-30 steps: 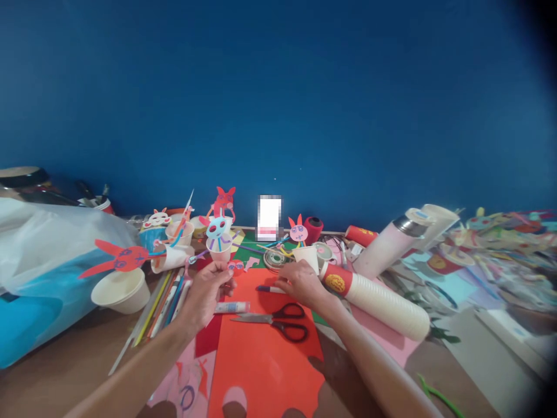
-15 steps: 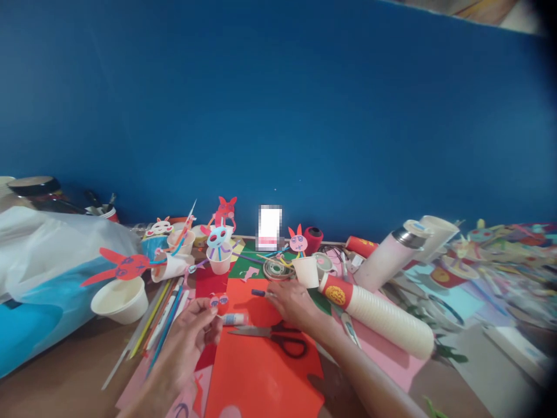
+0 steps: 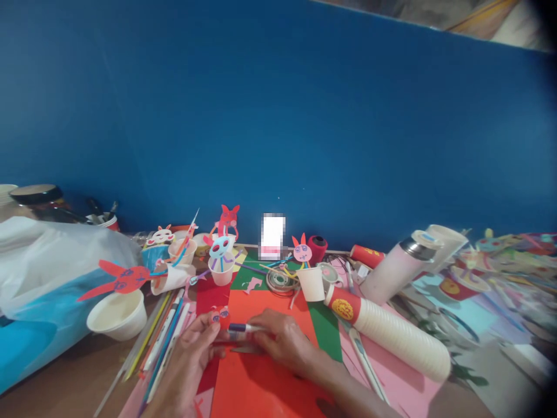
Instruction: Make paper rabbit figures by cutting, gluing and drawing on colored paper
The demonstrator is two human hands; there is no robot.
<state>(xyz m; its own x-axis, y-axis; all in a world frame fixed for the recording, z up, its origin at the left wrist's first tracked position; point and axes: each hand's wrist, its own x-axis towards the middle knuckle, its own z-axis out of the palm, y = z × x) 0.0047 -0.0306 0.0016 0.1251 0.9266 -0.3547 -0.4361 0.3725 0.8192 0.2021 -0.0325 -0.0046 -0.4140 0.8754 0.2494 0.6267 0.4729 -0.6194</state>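
My left hand (image 3: 189, 351) pinches a small red paper cutout (image 3: 221, 314) with two blue-drawn eyes between thumb and fingers. Just to its right, my right hand (image 3: 285, 337) grips a marker pen (image 3: 239, 328), its dark blue end pointing left at the cutout. Beneath the hands lies a sheet of orange paper (image 3: 261, 389). A scissors blade (image 3: 243, 350) shows below the pen; the scissors' handles are hidden under my right hand. The glue tube behind the pen is mostly covered.
Paper cups with paper creatures stand behind, including a pink face (image 3: 301, 251) and a red one (image 3: 126, 279). Pens and pipe cleaners (image 3: 161, 337) lie left, near a plastic bag (image 3: 65, 278). Right are stacked paper cups (image 3: 400, 337), a thermos (image 3: 398, 267) and a utility knife (image 3: 368, 366).
My right hand has come down and closer to my left hand, bringing the marker pen beside the red cutout. It now covers the scissors' handles. The view has tilted slightly up.
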